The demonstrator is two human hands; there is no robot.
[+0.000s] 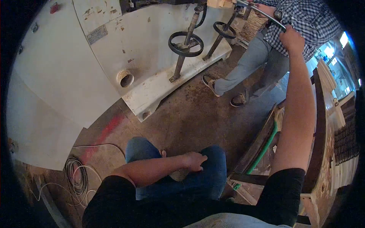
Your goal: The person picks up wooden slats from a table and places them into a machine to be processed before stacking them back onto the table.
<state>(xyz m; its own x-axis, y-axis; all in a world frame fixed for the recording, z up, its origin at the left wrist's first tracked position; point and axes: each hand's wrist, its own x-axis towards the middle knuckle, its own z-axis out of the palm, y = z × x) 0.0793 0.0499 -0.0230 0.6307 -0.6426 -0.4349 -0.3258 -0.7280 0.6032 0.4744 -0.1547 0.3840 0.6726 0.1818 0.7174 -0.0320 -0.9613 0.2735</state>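
My right hand (292, 40) is raised at the end of an outstretched arm, its fingers wrapped round the lower end of a shiny metal bar (269, 17). The bar slants up and left toward the top edge, where its far end leaves view. Another person's hand (265, 10) is at the bar farther up. Across my lap, my left hand (195, 161) rests on my jeans (213, 171), holding nothing I can see, with its fingers loosely extended.
Two black handwheels (186, 55) (224, 30) stand on a white machine base (163, 85). A co-worker in a checked shirt (310, 19) stands just ahead. Coiled cable (75, 176) lies on the floor at left. A green hose (264, 148) and wooden framing (323, 152) are at right.
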